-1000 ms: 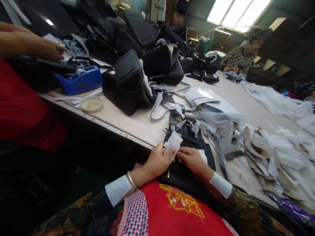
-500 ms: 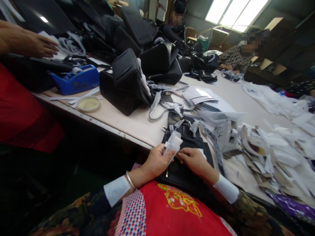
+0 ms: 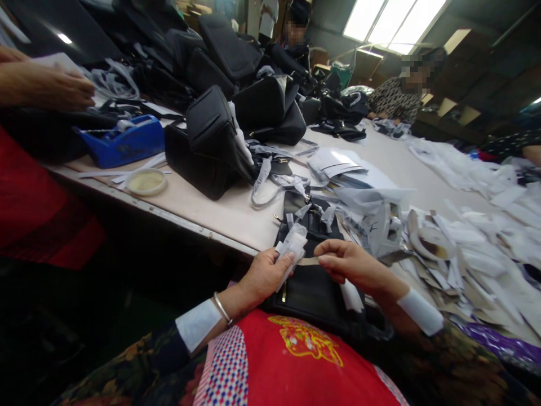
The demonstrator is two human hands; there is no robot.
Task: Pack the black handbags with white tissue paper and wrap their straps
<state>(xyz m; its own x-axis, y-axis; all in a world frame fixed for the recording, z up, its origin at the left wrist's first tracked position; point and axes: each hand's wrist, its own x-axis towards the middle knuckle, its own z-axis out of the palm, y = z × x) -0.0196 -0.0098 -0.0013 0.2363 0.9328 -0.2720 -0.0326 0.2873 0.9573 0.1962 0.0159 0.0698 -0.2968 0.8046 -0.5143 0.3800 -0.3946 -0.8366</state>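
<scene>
My left hand (image 3: 268, 274) is closed around a small bundle wrapped in translucent white film (image 3: 293, 242). From that bundle a narrow tan strip (image 3: 309, 261) runs across to my right hand (image 3: 355, 264), whose thumb and index finger pinch its other end. Both hands are above a black leather bag (image 3: 315, 290) lying at the table edge against my red apron (image 3: 270, 366). A gold zipper shows on the bag's near side, and film wraps parts of its upper end. A piece of white paper (image 3: 351, 297) hangs below my right hand.
Black bags (image 3: 211, 124) are piled on the table at the back left. Near the left edge are a blue tape dispenser (image 3: 127, 144) and a tape roll (image 3: 146, 182). Paper scraps (image 3: 477, 265) cover the right side. A co-worker's hands (image 3: 54, 84) hold white paper at far left.
My right hand has moved right, away from the bundle, and the tan strip now stretches between my hands. The co-worker's hands at the left have lifted white paper.
</scene>
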